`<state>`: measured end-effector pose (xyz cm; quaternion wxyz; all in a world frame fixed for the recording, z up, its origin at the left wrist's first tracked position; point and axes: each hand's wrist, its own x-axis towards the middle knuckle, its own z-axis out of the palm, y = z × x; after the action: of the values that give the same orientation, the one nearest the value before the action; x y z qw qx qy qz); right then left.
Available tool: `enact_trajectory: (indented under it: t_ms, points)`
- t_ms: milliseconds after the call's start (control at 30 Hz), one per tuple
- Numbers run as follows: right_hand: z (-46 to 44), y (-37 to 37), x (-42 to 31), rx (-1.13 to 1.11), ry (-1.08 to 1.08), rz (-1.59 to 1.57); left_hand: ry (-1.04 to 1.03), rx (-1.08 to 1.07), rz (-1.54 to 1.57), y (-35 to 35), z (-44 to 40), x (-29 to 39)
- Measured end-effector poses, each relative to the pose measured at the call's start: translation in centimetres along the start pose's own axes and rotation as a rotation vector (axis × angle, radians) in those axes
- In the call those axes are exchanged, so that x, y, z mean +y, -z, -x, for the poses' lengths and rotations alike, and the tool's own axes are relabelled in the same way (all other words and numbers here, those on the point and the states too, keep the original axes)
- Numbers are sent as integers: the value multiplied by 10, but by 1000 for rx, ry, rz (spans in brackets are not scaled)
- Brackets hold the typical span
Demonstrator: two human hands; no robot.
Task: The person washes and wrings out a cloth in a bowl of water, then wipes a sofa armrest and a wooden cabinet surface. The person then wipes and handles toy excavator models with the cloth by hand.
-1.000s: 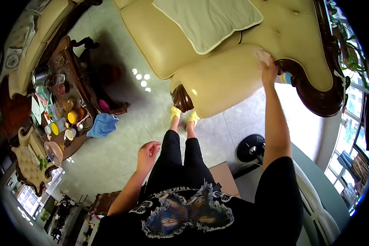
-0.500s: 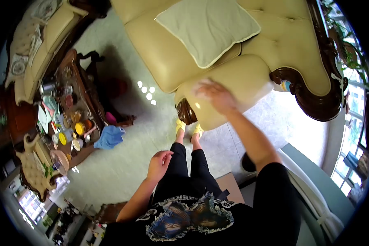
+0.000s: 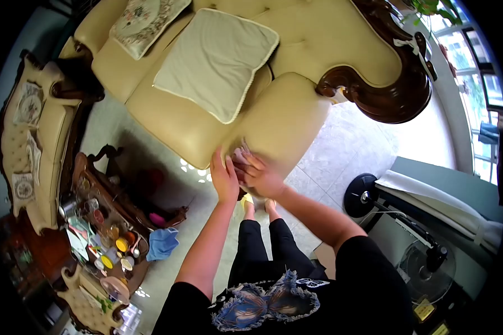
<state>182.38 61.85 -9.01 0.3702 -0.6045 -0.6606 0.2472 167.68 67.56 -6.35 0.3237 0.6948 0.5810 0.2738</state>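
Note:
In front of me is the cream leather sofa (image 3: pixel 167 125), its rounded armrest (image 3: pixel 296 117) pointing toward me. My right hand (image 3: pixel 262 177) presses a crumpled pinkish cloth (image 3: pixel 241 153) against the front end of that armrest, fingers bent over it. Just to the left, my left hand (image 3: pixel 224 178) lies with its fingers stretched along the armrest's side, close to the cloth. Whether the left fingers touch the cloth is hard to tell. A pale square cushion (image 3: pixel 215 64) rests on the seat beyond both hands.
A patterned cushion (image 3: pixel 145 25) lies farther along the sofa. To the left stands a dark wooden coffee table (image 3: pixel 134 198) crowded with jars and cups, a blue cloth (image 3: pixel 163 244) hanging at its edge. A fan (image 3: pixel 427 268) and a round black base (image 3: pixel 360 195) are at right.
My left hand has risen from beside my leg to the armrest. My right hand has come back toward me along the armrest to its front end. The view has shifted, showing more sofa.

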Motion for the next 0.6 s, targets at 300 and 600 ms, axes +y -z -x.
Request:
enact_trajectory:
  t_ms: [300, 600]
  points:
    - [-164, 96, 160, 239, -407, 483, -31, 73, -500, -87, -31, 1]
    - [34, 64, 96, 464, -266, 380, -129, 121, -570, -100, -34, -3]
